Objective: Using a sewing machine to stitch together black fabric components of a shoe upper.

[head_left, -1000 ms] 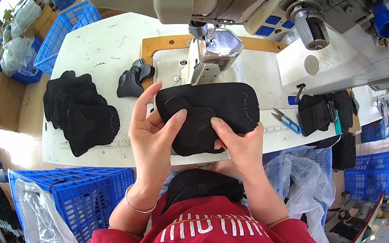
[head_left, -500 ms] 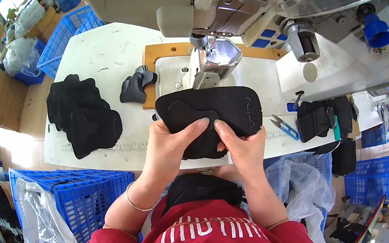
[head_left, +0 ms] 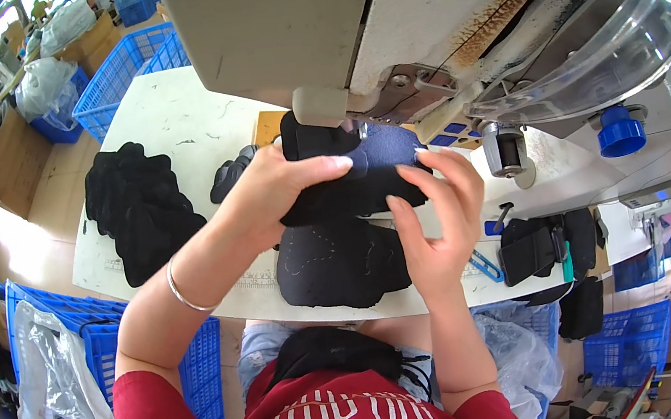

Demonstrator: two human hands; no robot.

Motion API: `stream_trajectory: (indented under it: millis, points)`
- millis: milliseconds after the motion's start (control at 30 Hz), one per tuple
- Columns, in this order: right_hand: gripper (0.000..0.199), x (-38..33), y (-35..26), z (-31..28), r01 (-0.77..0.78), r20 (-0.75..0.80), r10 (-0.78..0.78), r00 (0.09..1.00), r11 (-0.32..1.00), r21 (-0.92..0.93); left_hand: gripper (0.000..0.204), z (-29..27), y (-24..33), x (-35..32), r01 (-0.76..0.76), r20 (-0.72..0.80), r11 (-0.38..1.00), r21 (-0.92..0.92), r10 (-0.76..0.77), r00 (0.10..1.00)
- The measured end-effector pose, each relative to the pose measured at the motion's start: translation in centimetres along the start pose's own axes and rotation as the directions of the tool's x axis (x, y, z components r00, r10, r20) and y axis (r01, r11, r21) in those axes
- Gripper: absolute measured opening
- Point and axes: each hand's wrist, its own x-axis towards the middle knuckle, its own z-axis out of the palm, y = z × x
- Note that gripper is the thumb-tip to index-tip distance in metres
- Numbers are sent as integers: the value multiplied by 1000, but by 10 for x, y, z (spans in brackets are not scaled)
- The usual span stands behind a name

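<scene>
**Dark panel held flat under the machine head, long axis left to right**

Both hands hold one dark fabric panel raised off the white surface and pushed in under the sewing machine head. The panel's long axis runs across the view, from the left hand to the right hand — so each hand has one end of it.

The left hand's grip is closed on the panel's left part, thumb lying along the top and fingers wrapped beneath. The right hand's grip is narrower: fingertips pinch the right end, palm turned toward the person. The left hand sits nearer the needle area, which the machine's body hides from view; the right hand stands a little lower and closer to the body.

Just below the held panel a second dark stitched piece lies flat at the near edge of the surface. A stack of black pieces lies well to the left, with blue crates beyond.
</scene>
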Motion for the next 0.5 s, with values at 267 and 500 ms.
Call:
stream_trajectory:
  millis: [267,500]
  points:
    - [25,15,5,9,-36,55,38,998,999,-37,24,-1,10,16,-40,-46,994,101,45,998]
    - [23,15,5,9,-29,55,35,998,995,-97,17,0,10,19,-49,-51,997,58,52,997]
